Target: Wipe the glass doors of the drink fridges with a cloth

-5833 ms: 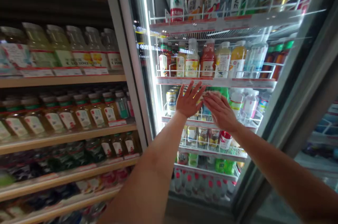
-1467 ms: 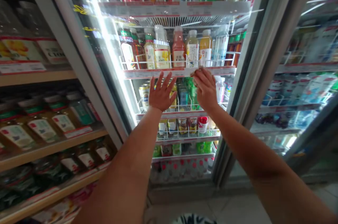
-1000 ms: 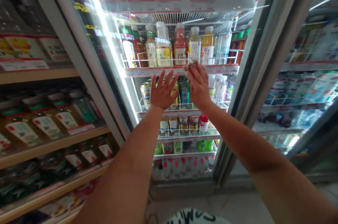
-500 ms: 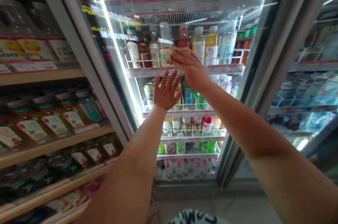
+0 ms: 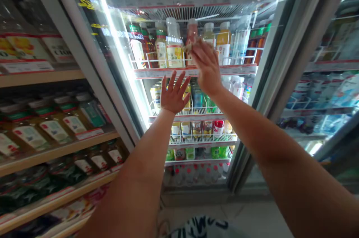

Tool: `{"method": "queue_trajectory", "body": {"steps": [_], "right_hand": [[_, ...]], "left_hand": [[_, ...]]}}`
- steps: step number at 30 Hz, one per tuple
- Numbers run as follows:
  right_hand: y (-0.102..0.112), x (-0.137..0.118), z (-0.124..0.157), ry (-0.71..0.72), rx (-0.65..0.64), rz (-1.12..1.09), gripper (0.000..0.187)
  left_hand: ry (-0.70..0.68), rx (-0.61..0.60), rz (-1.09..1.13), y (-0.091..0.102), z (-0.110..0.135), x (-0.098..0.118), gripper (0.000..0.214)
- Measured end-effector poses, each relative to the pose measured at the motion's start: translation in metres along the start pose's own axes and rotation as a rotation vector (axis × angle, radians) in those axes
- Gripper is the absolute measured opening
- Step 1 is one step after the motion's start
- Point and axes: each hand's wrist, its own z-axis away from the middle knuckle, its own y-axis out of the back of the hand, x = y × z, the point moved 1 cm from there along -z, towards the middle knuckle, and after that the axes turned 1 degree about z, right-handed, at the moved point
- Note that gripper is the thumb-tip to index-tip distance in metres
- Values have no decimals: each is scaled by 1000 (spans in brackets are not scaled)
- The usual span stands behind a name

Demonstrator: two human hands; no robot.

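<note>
My left hand (image 5: 173, 94) rests flat on the glass door (image 5: 120, 62) of a lit drinks cooler, fingers spread, at the level of the can shelf. My right hand (image 5: 206, 66) presses a small crumpled cloth (image 5: 188, 47) against the same glass higher up, in front of the row of juice bottles (image 5: 174, 45). Only a corner of the cloth shows past the fingertips. Behind the glass stand wire shelves of bottles and cans (image 5: 155, 96).
Wooden shelves (image 5: 56, 152) of bottled drinks run along the left. A second cooler door (image 5: 322, 81) stands to the right, past a grey metal frame (image 5: 283, 43). A patterned thing (image 5: 202, 226) shows at the bottom edge above the floor.
My right hand with the cloth has moved up the glass, from the can shelf to the juice-bottle row, sweeping left then back right. The left hand has stayed flat on the door.
</note>
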Motion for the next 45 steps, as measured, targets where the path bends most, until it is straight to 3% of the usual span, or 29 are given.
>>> {"method": "queue_trajectory", "body": {"steps": [2, 4, 9, 11, 14, 16, 18, 20, 23, 25, 29, 30, 34, 35, 37, 39, 41, 43, 45], "right_hand": [[0, -1, 22, 58, -81, -1, 60], [3, 5, 37, 58, -78, 21, 60], [5, 21, 58, -225, 266, 76, 59], [0, 11, 71, -152, 169, 30, 61], [-4, -6, 91, 116, -80, -61, 64], [-2, -8, 99, 123, -25, -44, 63], [1, -4, 105, -24, 149, 18, 60], [0, -4, 111, -104, 197, 42, 60], [-3, -9, 122, 69, -69, -28, 62], [-4, -7, 124, 115, -137, -67, 62], [-3, 4, 122, -170, 185, -18, 60], [-3, 2, 122, -193, 202, -8, 60], [-5, -10, 128, 84, -130, -47, 61], [-3, -9, 127, 132, -159, -50, 61], [3, 1, 122, 75, -45, -17, 59], [7, 13, 115, -90, 137, 32, 57], [7, 17, 114, -192, 186, 57, 55], [2, 9, 120, -97, 36, 27, 56], [-2, -5, 130, 139, -203, -40, 56]], "left_hand": [[0, -1, -4, 0, 0, 0, 59], [5, -7, 0, -1, 0, -1, 59], [34, -53, 24, -1, 0, 0, 59], [38, -57, 25, -1, -1, 0, 60], [45, -55, 14, -1, -1, 0, 60], [42, -62, 3, -2, -2, -1, 61], [35, -71, -5, -2, -2, -1, 62], [26, -69, -11, -2, -2, -1, 61], [35, -59, -13, 1, -1, 1, 61], [38, -55, -10, 2, -1, 2, 61], [28, -48, 12, 2, -1, 2, 63], [19, -38, 7, 1, -1, 2, 62], [-33, 32, -27, -1, 0, 0, 61], [-36, 40, -28, -1, 0, 0, 61], [-32, 35, -13, -2, 0, 0, 61], [-26, 22, 14, -1, 0, 0, 62], [-20, 12, 34, -2, 0, 0, 61], [-20, 13, 30, -2, 0, 0, 61], [-35, 35, 13, -3, 0, -1, 61]]}}
